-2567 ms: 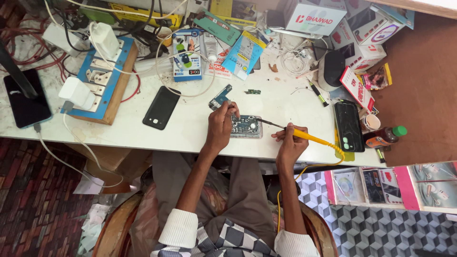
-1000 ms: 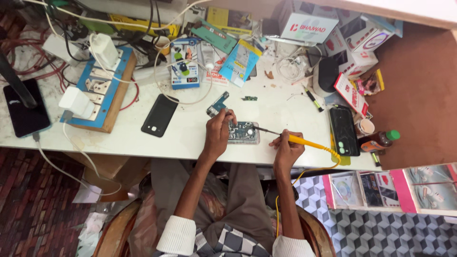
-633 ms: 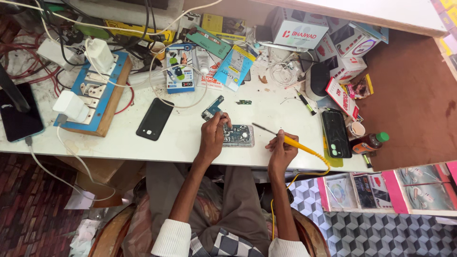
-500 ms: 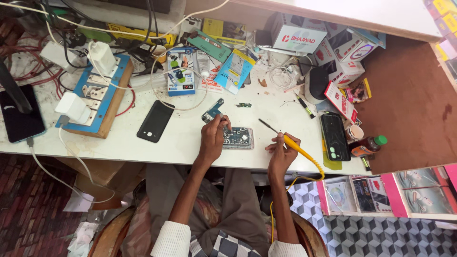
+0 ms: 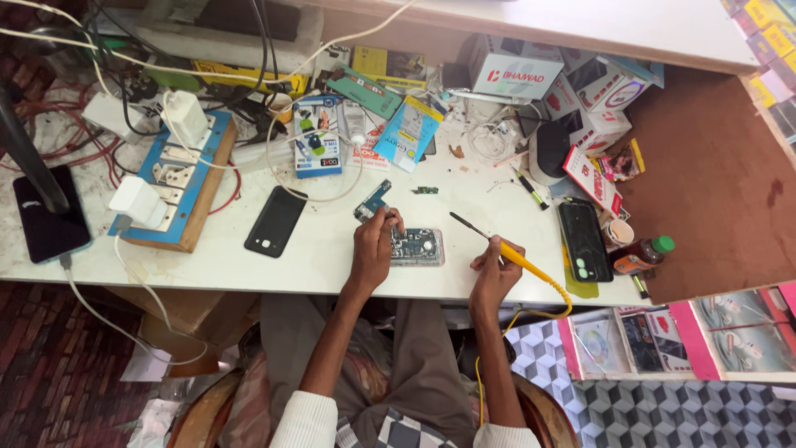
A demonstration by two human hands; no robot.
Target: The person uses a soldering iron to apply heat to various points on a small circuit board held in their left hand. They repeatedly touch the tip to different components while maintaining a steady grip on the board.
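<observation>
One opened phone [image 5: 417, 246] on white bench [image 5: 332, 265], near front edge. Three more phones: two black face-down [image 5: 275, 221] [image 5: 583, 241], one charging far left [image 5: 48, 217]. Left hand [image 5: 372, 249] pins the opened phone, fingers curled. Right hand [image 5: 494, 270] grips one yellow soldering iron [image 5: 506, 250], tip raised off the board.

one head view, looking straight down from well above. it faces the cluttered white workbench [image 5: 332, 265] and the person's lap.
</observation>
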